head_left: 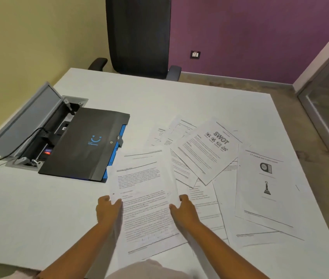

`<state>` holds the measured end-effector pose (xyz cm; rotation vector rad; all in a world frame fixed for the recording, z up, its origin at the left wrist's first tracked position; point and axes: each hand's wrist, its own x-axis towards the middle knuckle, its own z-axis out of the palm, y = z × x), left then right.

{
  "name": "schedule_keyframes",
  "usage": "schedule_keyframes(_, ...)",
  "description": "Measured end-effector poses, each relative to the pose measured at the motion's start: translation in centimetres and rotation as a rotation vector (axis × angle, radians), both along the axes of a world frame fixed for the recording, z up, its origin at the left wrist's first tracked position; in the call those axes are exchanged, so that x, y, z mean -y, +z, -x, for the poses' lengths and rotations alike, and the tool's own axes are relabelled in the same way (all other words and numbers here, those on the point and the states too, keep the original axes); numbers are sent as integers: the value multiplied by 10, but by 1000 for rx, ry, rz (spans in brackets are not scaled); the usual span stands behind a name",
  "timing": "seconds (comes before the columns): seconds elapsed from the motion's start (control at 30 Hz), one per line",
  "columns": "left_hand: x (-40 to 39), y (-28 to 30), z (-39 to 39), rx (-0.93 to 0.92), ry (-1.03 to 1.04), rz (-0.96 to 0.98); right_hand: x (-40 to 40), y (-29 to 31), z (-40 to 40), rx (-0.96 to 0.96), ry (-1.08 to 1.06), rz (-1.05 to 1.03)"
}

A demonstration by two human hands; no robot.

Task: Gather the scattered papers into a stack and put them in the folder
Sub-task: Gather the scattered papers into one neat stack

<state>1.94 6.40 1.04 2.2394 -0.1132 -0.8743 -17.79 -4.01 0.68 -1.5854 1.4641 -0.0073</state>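
You are near the start of the job. Your left hand (108,208) holds the left edge of the nearest sheet (145,200), thumb on top of the paper, and your right hand (183,208) takes its right edge the same way, thumb lying on the printed face. So both grips are closed on that one sheet; the fingers underneath are hidden, so how far they curl cannot be seen.

That sheet sits at the near middle of the white worktop (38,208), overlapping others beneath it. The rest of the papers remain spread out to the right and beyond: a page headed SWOT (210,150) lies tilted over several more, and a page with two small pictures (266,188) lies farthest right, near the worktop's right edge. No squared stack has formed yet, as far as can be judged.

The black folder (85,143) lies closed on the left, just beside the far corner of the sheet you hold, with a blue edge showing along its right side. Its far left corner rests over an open cable box (38,121) set into the worktop.

What is left: collect every loose page, square them together, open the folder and slide the stack in.
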Motion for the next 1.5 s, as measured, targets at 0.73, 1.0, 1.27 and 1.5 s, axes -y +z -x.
schedule_keyframes(0.73,55,79,-24,-47,-283,719,39,63,11,650,-128,134)
schedule_keyframes(1.0,50,47,3,-89,-332,519,30,28,16,310,-68,66)
schedule_keyframes(1.27,27,32,-3,-140,-212,461,23,30,12,354,17,81)
schedule_keyframes(1.5,0,10,-26,-211,-159,308,29,25,18,464,-329,-146)
